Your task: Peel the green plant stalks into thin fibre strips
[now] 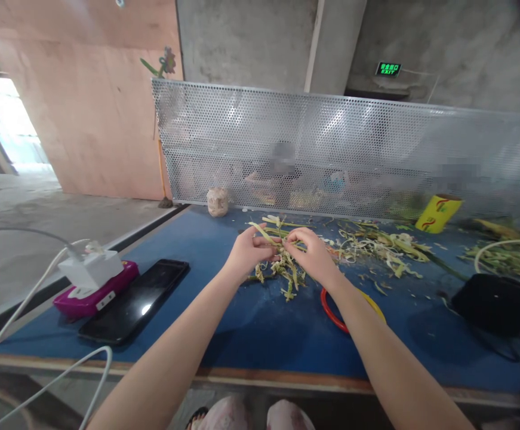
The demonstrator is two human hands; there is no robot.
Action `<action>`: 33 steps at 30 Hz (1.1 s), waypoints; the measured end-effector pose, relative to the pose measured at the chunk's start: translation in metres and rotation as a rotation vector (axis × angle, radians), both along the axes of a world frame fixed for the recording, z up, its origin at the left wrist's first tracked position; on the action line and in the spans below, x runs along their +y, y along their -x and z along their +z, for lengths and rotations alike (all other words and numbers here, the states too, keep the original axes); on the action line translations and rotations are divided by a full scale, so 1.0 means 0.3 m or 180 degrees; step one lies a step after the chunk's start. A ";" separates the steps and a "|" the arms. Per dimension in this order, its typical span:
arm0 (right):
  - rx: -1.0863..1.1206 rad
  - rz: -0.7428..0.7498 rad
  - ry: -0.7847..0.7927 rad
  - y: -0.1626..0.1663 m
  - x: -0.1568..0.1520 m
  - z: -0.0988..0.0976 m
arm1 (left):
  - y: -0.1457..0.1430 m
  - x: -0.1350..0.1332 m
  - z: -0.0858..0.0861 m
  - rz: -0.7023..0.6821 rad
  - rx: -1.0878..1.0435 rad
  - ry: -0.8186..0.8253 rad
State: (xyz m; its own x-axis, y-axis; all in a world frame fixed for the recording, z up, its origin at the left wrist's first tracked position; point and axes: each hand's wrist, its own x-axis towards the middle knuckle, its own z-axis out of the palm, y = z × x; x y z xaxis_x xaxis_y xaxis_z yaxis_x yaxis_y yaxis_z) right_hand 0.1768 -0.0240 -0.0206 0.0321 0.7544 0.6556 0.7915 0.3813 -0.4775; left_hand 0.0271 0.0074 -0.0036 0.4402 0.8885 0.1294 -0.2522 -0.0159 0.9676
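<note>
My left hand (249, 252) is closed around a flat, pale yellow-green plant strip (264, 233) that sticks up past its fingers. My right hand (313, 255) meets it from the other side, thumb and fingertips pinched on the plant stuff between the two hands. Exactly where the strip ends among the fingers is hard to make out. Below and behind both hands lies a small heap of curled, pale green plant pieces (289, 276). Under my right forearm, partly covered, a red and yellow ring (335, 315) rests on the blue table (260, 334).
More plant scraps (389, 248) spread to the right. A yellow tube (439, 214), a whitish jar (217, 202) and a perforated metal screen (251, 131) stand at the back. A black phone (137, 301), a magenta power strip (96, 292) with cables, and a black object (497, 304) flank my arms.
</note>
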 end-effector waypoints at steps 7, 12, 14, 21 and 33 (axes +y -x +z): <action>-0.0002 -0.0022 -0.0318 -0.002 0.008 -0.004 | 0.000 0.016 -0.010 -0.0060 -0.0066 0.0027; -0.0112 0.0009 -0.0306 -0.001 0.005 -0.001 | 0.002 0.010 -0.003 0.0006 0.0062 -0.0094; -0.0151 0.0043 -0.0273 -0.001 0.005 -0.002 | 0.004 0.007 0.001 0.0075 0.0155 -0.0161; -0.0027 0.0136 -0.0336 0.001 0.009 -0.007 | 0.003 0.004 0.002 0.0136 0.0219 -0.0220; -0.0328 0.0113 -0.0090 -0.010 0.011 -0.012 | 0.001 0.003 0.007 0.0089 0.0434 -0.0418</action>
